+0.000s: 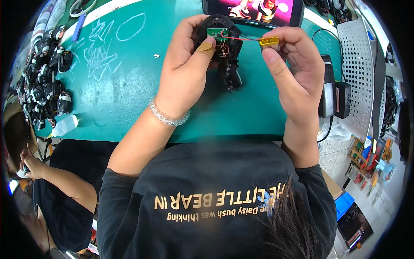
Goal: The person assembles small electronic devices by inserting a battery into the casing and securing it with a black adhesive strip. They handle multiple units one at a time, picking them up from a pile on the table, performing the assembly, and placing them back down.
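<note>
In the head view, the left hand (185, 71) is clamped on a black housing (233, 45), its thumb at the green circuit board (217, 33), above the worktop (129, 95) towards its far edge. The right hand (299, 71) pinches a small yellow-topped battery (269, 41) between thumb and fingers. The battery lies to the right of the board, well apart from it, joined by red wires (242, 39) running roughly along the far edge. The housing's long axis points to the near edge; the battery's own is hard to tell under the thumb. A bottle (65, 125) lies by the near-left corner.
</note>
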`<act>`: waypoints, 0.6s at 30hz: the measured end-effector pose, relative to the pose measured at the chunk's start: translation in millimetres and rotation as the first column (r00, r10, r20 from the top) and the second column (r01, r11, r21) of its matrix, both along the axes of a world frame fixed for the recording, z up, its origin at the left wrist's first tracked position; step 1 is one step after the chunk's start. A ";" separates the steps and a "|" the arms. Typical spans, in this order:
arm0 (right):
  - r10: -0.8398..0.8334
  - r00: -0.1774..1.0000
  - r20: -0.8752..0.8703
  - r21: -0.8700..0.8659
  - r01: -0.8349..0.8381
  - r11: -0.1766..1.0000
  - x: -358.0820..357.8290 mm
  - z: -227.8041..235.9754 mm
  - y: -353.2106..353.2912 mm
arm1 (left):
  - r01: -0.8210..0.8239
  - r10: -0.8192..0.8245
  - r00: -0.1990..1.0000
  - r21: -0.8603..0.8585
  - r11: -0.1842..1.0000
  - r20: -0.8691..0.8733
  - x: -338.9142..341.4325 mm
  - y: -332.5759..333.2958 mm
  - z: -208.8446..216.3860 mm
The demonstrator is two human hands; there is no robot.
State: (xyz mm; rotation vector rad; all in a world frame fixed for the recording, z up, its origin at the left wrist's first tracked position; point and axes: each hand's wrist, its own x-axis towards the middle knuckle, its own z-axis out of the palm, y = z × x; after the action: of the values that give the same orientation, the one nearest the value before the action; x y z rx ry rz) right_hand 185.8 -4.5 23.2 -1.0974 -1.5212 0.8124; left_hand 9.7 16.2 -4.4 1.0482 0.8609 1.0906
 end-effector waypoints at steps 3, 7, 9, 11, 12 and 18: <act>-0.011 1.000 0.017 -0.028 0.011 1.000 -0.4 -4.2 0.8 | 0.015 -0.015 0.997 0.005 1.000 0.073 1.0 -0.4 -2.6; 0.026 0.997 -0.067 -0.115 -0.034 0.993 -4.2 -3.0 -1.3 | 0.055 -0.052 0.992 -0.028 0.998 0.115 -0.1 1.0 -4.9; 0.070 0.995 -0.065 -0.222 -0.083 0.972 -5.1 -0.8 -2.2 | 0.060 -0.055 0.991 -0.045 0.997 0.122 -0.5 0.9 -5.7; 0.102 0.995 0.003 -0.271 -0.097 0.958 -6.8 -4.9 -2.0 | 0.047 -0.042 0.993 -0.043 0.998 0.112 -0.2 -0.6 -5.8; 0.120 0.992 0.036 -0.296 -0.104 0.949 -8.2 -6.5 -1.9 | 0.025 -0.022 0.993 -0.024 0.999 0.112 0.1 -0.7 -6.6; 0.057 0.998 -0.016 -0.161 -0.058 0.985 -8.4 -9.8 -1.1 | -0.036 0.036 0.997 -0.003 0.999 0.074 -0.2 -0.7 -5.6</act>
State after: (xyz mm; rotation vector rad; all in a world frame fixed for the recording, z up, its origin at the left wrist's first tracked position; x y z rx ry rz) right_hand 177.4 -5.6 13.4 -1.1693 -1.5037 0.9946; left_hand 9.5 15.5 -10.0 0.9882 0.8237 1.1515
